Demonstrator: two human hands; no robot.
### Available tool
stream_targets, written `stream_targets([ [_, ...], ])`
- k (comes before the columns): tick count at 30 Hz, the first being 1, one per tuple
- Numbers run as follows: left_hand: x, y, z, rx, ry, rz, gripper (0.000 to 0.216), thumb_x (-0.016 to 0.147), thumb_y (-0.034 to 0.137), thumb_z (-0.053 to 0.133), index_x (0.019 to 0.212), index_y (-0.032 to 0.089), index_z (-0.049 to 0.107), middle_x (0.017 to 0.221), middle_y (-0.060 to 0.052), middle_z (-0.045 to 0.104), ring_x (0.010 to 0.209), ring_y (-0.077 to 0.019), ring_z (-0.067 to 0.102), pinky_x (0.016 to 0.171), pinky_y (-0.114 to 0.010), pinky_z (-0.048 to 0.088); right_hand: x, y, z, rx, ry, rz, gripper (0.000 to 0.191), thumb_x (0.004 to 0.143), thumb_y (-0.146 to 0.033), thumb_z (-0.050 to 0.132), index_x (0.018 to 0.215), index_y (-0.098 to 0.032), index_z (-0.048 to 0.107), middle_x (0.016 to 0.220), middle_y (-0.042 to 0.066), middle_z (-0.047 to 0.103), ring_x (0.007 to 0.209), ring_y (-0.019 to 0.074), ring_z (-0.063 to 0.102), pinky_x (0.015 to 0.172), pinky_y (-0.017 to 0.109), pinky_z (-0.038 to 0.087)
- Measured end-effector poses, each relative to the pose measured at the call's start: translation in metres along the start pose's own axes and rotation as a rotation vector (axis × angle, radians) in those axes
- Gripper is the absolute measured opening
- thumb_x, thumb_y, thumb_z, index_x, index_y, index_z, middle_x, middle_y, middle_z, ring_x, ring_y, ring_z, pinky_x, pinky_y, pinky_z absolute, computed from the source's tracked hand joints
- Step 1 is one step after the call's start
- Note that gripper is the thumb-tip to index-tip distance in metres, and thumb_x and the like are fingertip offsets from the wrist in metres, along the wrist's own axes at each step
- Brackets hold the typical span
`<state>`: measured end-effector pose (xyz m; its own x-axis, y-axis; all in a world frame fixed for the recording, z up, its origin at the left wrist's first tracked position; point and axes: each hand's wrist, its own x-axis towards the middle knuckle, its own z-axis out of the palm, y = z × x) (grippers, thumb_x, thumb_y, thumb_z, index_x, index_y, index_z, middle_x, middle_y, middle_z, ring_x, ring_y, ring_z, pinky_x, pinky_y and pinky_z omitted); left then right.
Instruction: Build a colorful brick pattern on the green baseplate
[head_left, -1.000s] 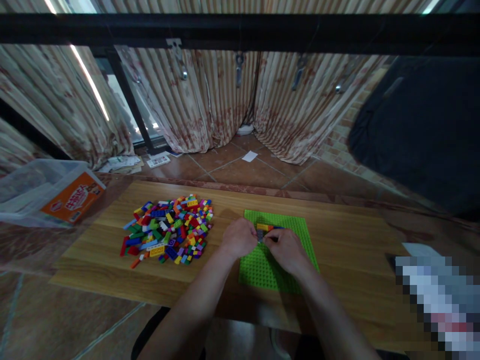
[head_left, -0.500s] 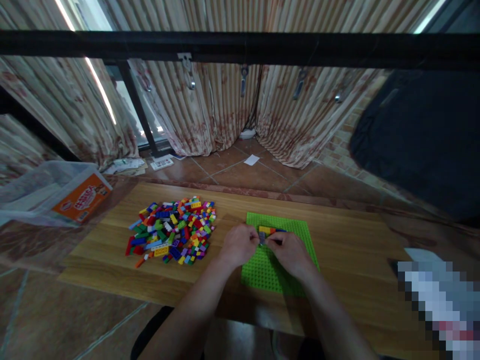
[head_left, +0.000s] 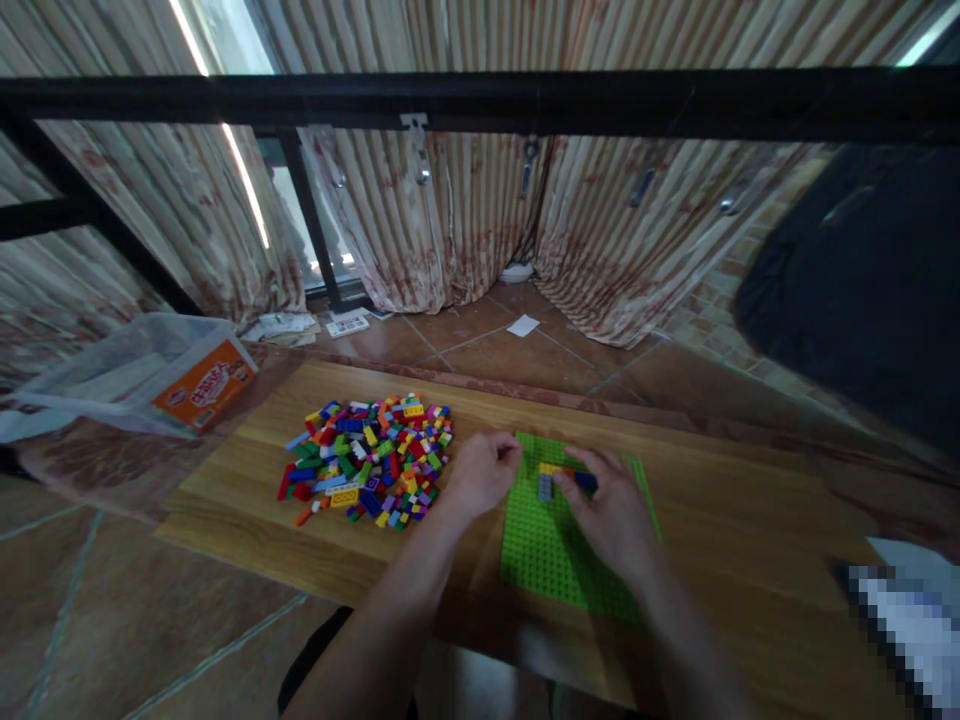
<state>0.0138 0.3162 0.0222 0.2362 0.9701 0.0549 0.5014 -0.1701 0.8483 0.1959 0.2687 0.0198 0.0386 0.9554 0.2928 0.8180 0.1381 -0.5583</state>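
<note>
A green studded baseplate (head_left: 536, 560) lies on the wooden table. On its upper part sits a short row of bricks, with a yellow brick (head_left: 551, 468) at the left end and a dark blue brick (head_left: 586, 481) to the right. A grey brick (head_left: 545, 487) sits just below the yellow one. My right hand (head_left: 615, 510) hovers over the row, thumb and fingers apart, the thumb close to the grey brick; whether it touches is unclear. By the plate's upper left edge, my left hand (head_left: 484, 475) has its fingers curled together; anything inside them is hidden.
A pile of mixed coloured bricks (head_left: 371, 460) spreads over the left of the wooden table (head_left: 750, 540). Beyond the table's left end stands a clear plastic bin (head_left: 135, 375) with an orange label. A blurred-out pale item (head_left: 907, 620) lies at the right edge.
My hands have parted: the left has drawn back leftward from the grey brick, and the right has opened over the row. The grey brick stays on the plate. The view has shifted slightly left.
</note>
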Motion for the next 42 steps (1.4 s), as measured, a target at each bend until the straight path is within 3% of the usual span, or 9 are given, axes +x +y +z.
stream_targets([
  [3, -0.004, 0.009, -0.001, 0.037, -0.011, -0.020, 0.025, 0.083, 0.016, 0.047, 0.080, 0.017, 0.072, 0.072, -0.001, 0.070, 0.068, -0.0137, 0.061, 0.063, -0.022, 0.045, -0.005, 0.000, 0.011, -0.099, -0.105, -0.087, 0.044, 0.083, -0.042, 0.056, 0.121, -0.021, 0.062, 0.126, 0.011, 0.063, 0.119, 0.0308, 0.053, 0.099, 0.050, 0.042],
  [8, -0.007, 0.016, -0.004, 0.122, -0.027, -0.063, 0.025, 0.084, 0.018, 0.049, 0.087, 0.019, 0.074, 0.080, -0.001, 0.073, 0.072, -0.0145, 0.064, 0.064, -0.022, 0.046, -0.007, 0.012, 0.022, -0.113, -0.195, -0.134, 0.036, 0.085, -0.038, 0.054, 0.118, -0.028, 0.063, 0.123, 0.006, 0.066, 0.114, 0.0290, 0.058, 0.096, 0.050, 0.045],
  [32, -0.005, 0.010, -0.003, 0.104, 0.004, -0.038, 0.024, 0.084, 0.020, 0.050, 0.085, 0.022, 0.073, 0.080, 0.000, 0.074, 0.074, -0.0157, 0.065, 0.067, -0.023, 0.049, -0.007, 0.012, 0.026, -0.130, -0.176, -0.203, 0.032, 0.086, -0.040, 0.053, 0.111, -0.029, 0.068, 0.124, 0.005, 0.066, 0.113, 0.0298, 0.058, 0.094, 0.052, 0.045],
  [36, -0.002, 0.006, -0.017, 0.154, 0.100, -0.035, 0.022, 0.086, 0.019, 0.050, 0.086, 0.021, 0.072, 0.083, -0.002, 0.074, 0.078, -0.0162, 0.065, 0.071, -0.024, 0.049, -0.007, 0.012, 0.026, -0.129, -0.181, -0.189, 0.030, 0.085, -0.039, 0.054, 0.109, -0.030, 0.069, 0.122, 0.004, 0.067, 0.112, 0.0290, 0.059, 0.095, 0.051, 0.044],
  [42, 0.005, -0.009, -0.062, 0.460, 0.387, -0.123, 0.023, 0.088, 0.018, 0.048, 0.096, 0.019, 0.070, 0.098, -0.007, 0.072, 0.094, -0.0202, 0.062, 0.087, -0.030, 0.046, -0.008, 0.009, 0.027, -0.110, -0.159, -0.205, 0.030, 0.086, -0.037, 0.053, 0.110, -0.028, 0.068, 0.123, 0.005, 0.066, 0.113, 0.0291, 0.058, 0.097, 0.053, 0.042],
])
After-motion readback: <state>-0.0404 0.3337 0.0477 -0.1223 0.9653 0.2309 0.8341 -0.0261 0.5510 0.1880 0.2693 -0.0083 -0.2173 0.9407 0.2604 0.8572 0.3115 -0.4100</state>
